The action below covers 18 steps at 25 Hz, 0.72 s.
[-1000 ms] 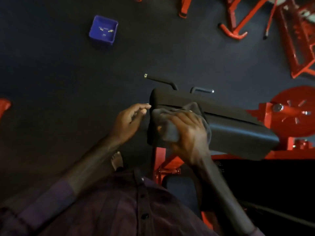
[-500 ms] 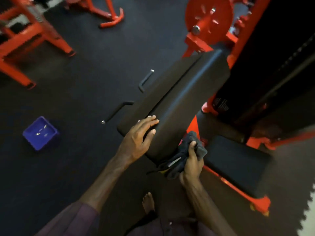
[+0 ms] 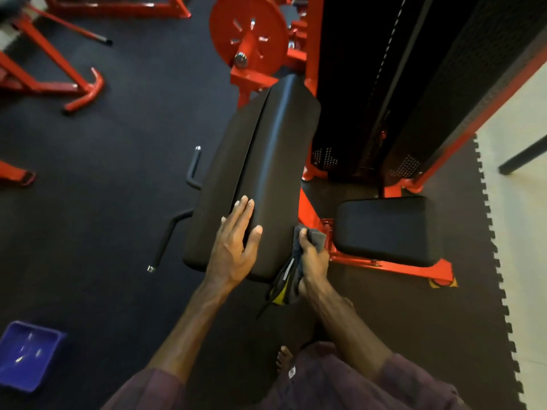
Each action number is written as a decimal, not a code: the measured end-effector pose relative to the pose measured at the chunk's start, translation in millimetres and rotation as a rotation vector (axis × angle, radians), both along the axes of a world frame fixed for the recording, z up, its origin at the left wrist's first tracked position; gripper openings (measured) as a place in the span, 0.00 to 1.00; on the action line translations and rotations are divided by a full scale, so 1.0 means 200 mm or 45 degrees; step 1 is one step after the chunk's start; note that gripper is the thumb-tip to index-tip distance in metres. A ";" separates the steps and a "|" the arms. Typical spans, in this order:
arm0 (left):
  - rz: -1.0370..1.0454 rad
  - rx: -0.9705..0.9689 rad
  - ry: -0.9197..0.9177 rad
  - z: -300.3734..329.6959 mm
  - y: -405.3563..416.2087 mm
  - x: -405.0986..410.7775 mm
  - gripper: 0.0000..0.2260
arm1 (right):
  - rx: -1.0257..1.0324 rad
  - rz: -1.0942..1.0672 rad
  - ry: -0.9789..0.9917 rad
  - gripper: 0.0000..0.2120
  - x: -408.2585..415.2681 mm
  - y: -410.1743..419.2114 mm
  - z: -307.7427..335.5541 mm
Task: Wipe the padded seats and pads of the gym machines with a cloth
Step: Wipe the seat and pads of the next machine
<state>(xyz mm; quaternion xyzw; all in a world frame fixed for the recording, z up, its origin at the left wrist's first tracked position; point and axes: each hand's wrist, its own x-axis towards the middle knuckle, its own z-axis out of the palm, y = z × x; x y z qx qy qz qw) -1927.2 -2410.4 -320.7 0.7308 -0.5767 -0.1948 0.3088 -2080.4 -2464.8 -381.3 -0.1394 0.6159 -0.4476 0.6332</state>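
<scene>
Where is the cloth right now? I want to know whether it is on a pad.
In the head view the cloth is bunched in the right hand, low and right of centre, at the right edge of the long black pad, left of the seat pad.

Black pad, grey-and-yellow cloth, red frame, blue tub.

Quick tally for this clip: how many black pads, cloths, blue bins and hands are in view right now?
Black pads: 2, the long pad and the seat
Cloths: 1, the grey cloth in the right hand
Blue bins: 1, the bin
Hands: 2, counting the left hand, resting on the long pad
Total: 6
</scene>
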 end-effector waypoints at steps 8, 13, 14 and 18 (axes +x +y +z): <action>-0.076 0.033 0.034 0.03 -0.45 0.14 0.26 | -0.211 0.172 0.211 0.09 0.08 -0.49 0.02; -0.054 0.064 0.043 0.03 -0.87 0.20 0.27 | -0.209 0.134 0.232 0.12 0.20 -0.95 0.02; -0.051 0.064 0.046 0.03 -0.94 0.21 0.27 | -0.202 0.095 0.224 0.14 0.23 -1.02 0.04; 0.000 0.085 0.095 0.01 -1.22 0.25 0.27 | -0.019 0.018 0.197 0.10 0.27 -1.32 0.02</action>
